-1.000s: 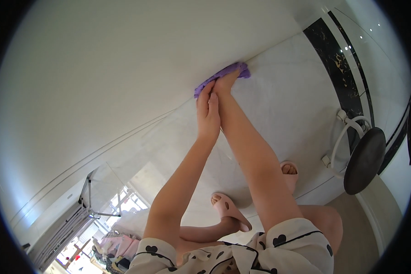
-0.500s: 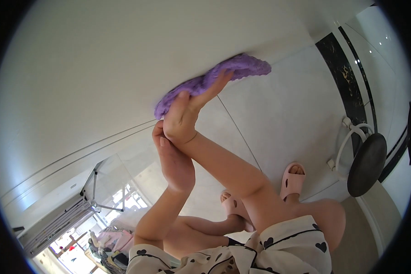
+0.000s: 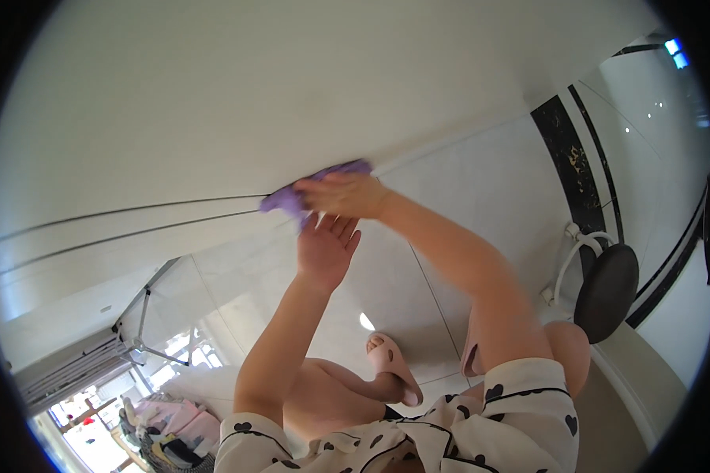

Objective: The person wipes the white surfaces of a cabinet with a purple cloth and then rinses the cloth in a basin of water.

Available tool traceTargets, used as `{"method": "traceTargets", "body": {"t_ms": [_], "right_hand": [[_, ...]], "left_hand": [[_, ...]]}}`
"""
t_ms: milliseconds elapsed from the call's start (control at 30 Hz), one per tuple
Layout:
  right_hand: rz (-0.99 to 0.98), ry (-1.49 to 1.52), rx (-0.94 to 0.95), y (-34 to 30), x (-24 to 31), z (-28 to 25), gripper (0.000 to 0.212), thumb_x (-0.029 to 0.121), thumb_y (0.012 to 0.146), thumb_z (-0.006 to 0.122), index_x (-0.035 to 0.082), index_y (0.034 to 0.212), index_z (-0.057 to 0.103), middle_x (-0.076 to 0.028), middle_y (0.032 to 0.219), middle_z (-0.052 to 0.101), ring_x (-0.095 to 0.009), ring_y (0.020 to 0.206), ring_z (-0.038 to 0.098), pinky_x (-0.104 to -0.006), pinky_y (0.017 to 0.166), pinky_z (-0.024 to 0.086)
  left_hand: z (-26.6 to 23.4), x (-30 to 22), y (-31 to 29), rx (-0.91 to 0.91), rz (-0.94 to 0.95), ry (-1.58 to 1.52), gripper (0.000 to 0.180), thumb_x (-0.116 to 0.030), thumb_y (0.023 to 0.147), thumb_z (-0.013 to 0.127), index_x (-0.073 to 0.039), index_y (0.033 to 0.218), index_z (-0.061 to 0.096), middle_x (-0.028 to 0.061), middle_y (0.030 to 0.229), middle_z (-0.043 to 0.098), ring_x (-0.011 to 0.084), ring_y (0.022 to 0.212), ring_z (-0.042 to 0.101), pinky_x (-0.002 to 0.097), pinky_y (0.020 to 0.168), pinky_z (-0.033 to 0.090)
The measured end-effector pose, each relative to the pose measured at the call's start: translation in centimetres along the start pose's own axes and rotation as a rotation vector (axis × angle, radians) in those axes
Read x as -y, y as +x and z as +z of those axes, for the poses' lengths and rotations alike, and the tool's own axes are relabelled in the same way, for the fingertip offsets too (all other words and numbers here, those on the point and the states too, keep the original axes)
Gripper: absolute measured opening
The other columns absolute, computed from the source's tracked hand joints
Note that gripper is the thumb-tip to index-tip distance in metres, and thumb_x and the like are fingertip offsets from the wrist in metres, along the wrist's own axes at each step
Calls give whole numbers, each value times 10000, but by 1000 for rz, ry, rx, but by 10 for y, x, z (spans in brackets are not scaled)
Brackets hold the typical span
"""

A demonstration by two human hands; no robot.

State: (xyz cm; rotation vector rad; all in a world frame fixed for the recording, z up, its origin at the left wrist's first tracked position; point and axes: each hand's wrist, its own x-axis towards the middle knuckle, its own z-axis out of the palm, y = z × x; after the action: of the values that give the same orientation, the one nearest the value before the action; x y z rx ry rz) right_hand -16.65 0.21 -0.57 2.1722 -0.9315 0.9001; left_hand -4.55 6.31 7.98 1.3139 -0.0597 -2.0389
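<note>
A fluffy purple cloth (image 3: 282, 200) lies bunched against the lower edge of a large smooth white panel (image 3: 237, 102). My right hand (image 3: 343, 195) presses over it, fingers pointing left and slightly blurred; part of the cloth is hidden beneath the palm. Just below, my left hand (image 3: 326, 251) is held up with its fingers extended and a little apart. Its fingertips come close to the cloth's lower corner; whether they touch it I cannot tell. Nothing shows in the left hand.
Light grey floor tiles (image 3: 465, 189) run beneath, with my feet in pink slippers (image 3: 393, 369). At right stands a round dark-topped stool (image 3: 607, 293) beside a black marbled strip (image 3: 566, 154). A folding metal rack (image 3: 142, 331) and piled clothes (image 3: 173, 426) are at lower left.
My right hand has drawn the cloth left and down along the panel, and it now looks more bunched. My left hand has shifted right, its fingers now extended instead of curled by the right wrist.
</note>
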Motion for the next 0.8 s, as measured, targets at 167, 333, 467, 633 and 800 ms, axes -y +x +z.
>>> {"method": "traceTargets", "body": {"t_ms": [167,333,467,633,800], "right_hand": [[239,-101,-44,-48,-75,-39,297,276,796,587,150,1063,620,-57,1147,566,-264,1184,440,-564,1058,153],[524,-4,-153,23,-104,-91,401,214,836,520,-54,1134,547,-181,1210,492,-433,1164,379,-647,1011,88],[430,-8,-246,69,-92,-100,446,218,817,544,-40,1181,535,-207,1224,486,-442,1174,369,-622,1016,101],[260,31,-188,100,-65,-92,385,236,784,584,74,1133,597,-135,1195,527,-396,1154,400,-556,931,227],[59,-2,-156,138,-7,-62,320,223,783,597,143,1091,622,-49,1176,547,-319,1169,416,-469,864,294]], "left_hand": [[57,0,-35,184,197,432,463,-357,962,356,-92,1338,411,51,1370,423,189,1311,336,352,1071,246],[86,-22,-79,321,348,470,430,-332,959,354,-81,1288,469,46,1257,519,162,1194,442,317,1003,320],[77,-33,-104,192,393,298,362,-299,955,363,-84,1199,523,32,1148,570,142,1092,500,299,939,364],[45,-42,-112,-97,473,-25,281,-274,943,385,-100,1086,552,4,1014,581,124,1002,512,292,897,369],[9,-50,-106,-273,756,-153,261,-300,941,393,-123,1024,567,-15,942,574,102,961,514,279,846,353]]}}
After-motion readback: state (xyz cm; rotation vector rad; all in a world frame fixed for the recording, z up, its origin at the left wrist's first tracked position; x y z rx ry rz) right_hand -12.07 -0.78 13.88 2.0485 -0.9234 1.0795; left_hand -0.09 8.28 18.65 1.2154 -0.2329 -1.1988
